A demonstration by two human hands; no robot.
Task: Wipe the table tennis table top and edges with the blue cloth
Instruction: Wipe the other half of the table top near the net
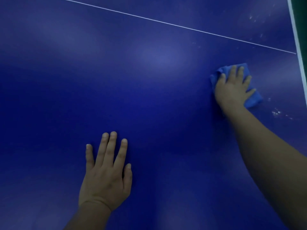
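1. The bench (149, 80), a dark blue table tennis top, fills nearly the whole view. A thin white line (166, 22) crosses it at a slant, and a white edge stripe (297, 39) marks its right side, with green floor beyond.
2. The left hand (106, 176) lies palm down on the near part of the bench. Its fingers (113, 146) are straight, spread and released, holding nothing. It looks like a prop for leaning. If weight shifts onto it during a long reach, it could slide on the smooth top or leave fresh smears.
3. The right hand (232, 90) reaches far right and presses on the blue cloth (254, 100). Its fingers (240, 72) are laid out flat over the cloth, pressing rather than clenching it.
4. The blue cloth is bunched under that palm, on the bench top near the edge stripe but not touching it. Because it is only pressed and not gripped, a fast stroke could let it slip out or roll up, so bare skin would rub the surface.
5. White specks (276, 112) sit just right of the cloth, and more specks (254, 18) lie beyond the line. A sweep that is too short would miss them, and one towards the edge could push grit onto the floor or carry the cloth off the bench.
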